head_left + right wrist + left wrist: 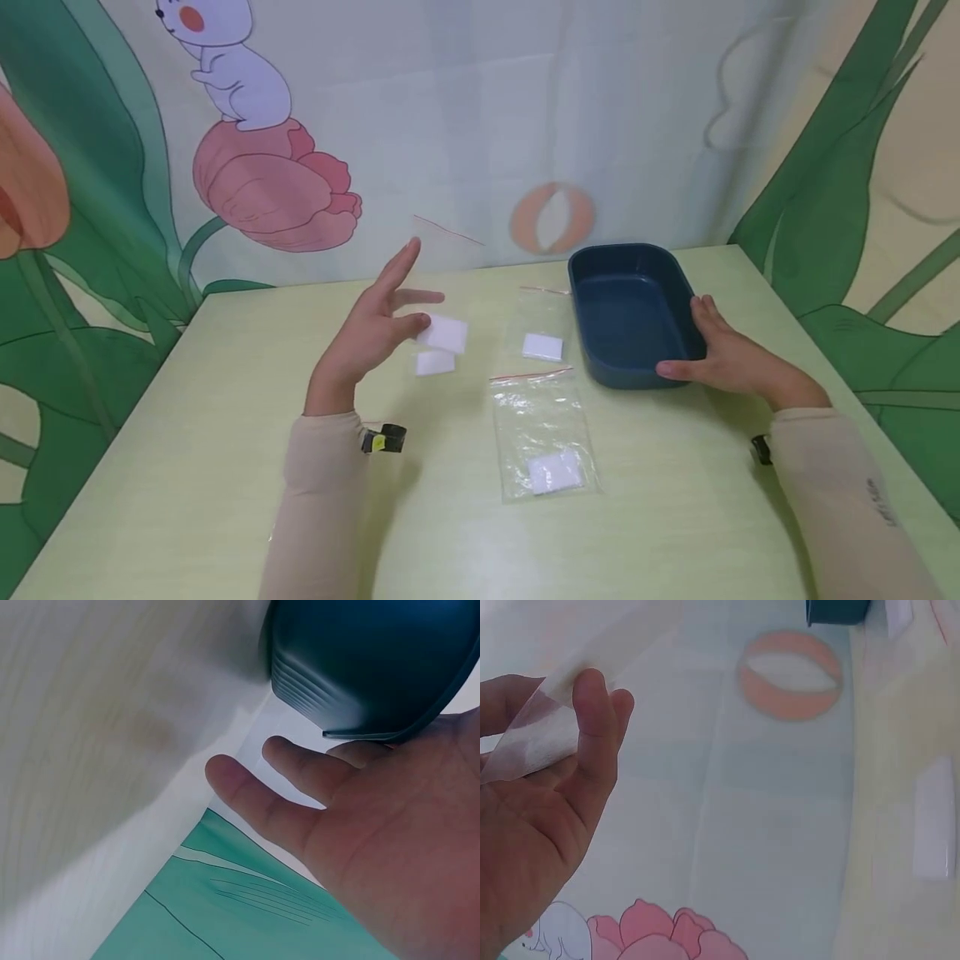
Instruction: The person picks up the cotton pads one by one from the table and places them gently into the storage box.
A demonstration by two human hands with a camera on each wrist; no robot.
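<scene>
My left hand (375,325) is raised above the table and pinches a clear zip bag (444,271) between thumb and fingers. A white pad (444,333) sits low in that bag, and another white piece (435,363) shows just under it. In the left wrist view the thumb (592,712) presses the translucent bag (544,731). My right hand (720,358) rests against the near right corner of a dark blue tray (622,377), thumb along its front wall and fingers relaxed. The right wrist view shows the tray (360,667) beside my palm (375,840).
Two more clear zip bags lie on the pale green table (225,467): one (542,421) in the middle front with a white pad (555,472), and one (543,321) beside the tray with a white pad (542,347). A printed curtain (525,125) hangs behind.
</scene>
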